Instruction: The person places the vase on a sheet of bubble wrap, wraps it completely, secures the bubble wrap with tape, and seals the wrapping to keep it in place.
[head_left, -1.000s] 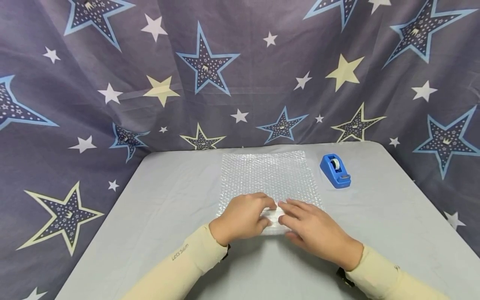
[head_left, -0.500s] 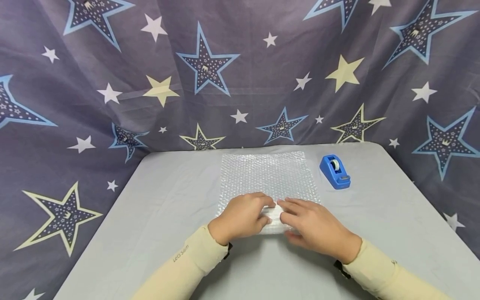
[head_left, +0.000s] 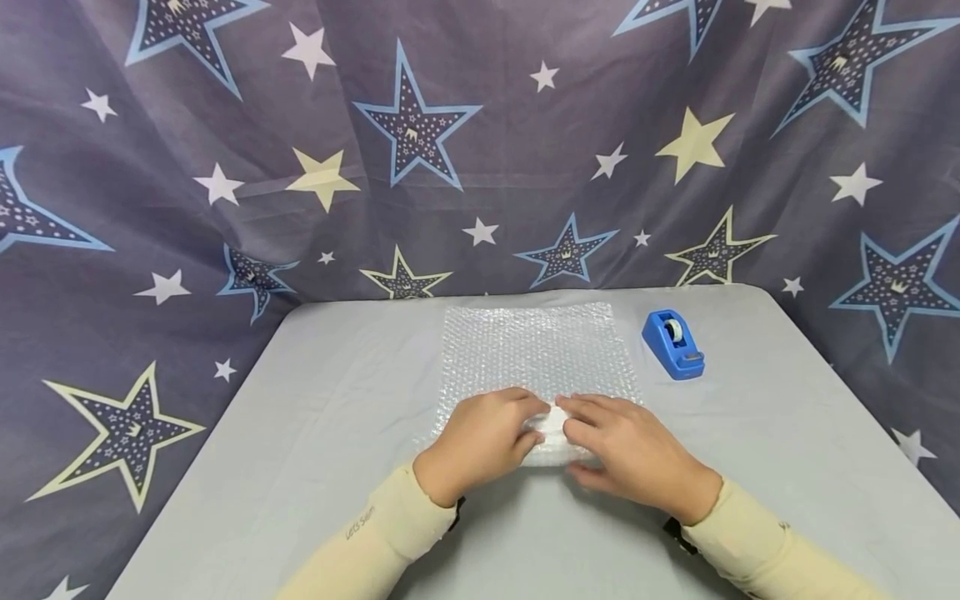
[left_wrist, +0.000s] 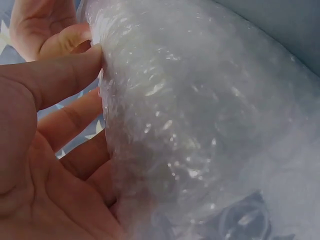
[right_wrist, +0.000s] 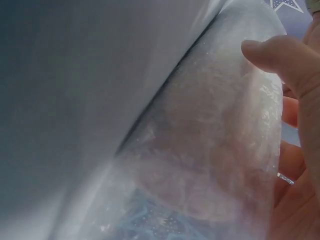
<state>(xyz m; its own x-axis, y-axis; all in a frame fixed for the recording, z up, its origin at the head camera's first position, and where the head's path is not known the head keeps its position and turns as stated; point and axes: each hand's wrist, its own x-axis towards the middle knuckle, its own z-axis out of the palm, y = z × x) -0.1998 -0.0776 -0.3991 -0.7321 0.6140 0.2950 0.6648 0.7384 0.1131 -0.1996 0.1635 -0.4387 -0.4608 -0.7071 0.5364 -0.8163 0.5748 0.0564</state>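
Note:
A sheet of clear bubble wrap point(head_left: 536, 350) lies on the table, its near end turned up into a thick roll between the hands. Something white point(head_left: 553, 421) shows in that roll; its kind cannot be made out. My left hand point(head_left: 483, 437) grips the roll from the left, and in the left wrist view its thumb point(left_wrist: 70, 77) presses the wrap while the other fingers pass behind it. From the right, my right hand point(head_left: 626, 454) holds the same roll. Its thumb point(right_wrist: 272, 52) lies on the wrap in the right wrist view, with fingers partly hidden behind.
A blue tape dispenser point(head_left: 673, 344) with a roll of tape stands at the back right, beside the sheet. The grey cloth-covered table point(head_left: 337, 383) ends at a dark curtain point(head_left: 465, 150) printed with stars.
Both hands stay on the rolled end, with only slight finger shifts. The near edge of the roll sits a touch farther from the person. The tape dispenser stays put.

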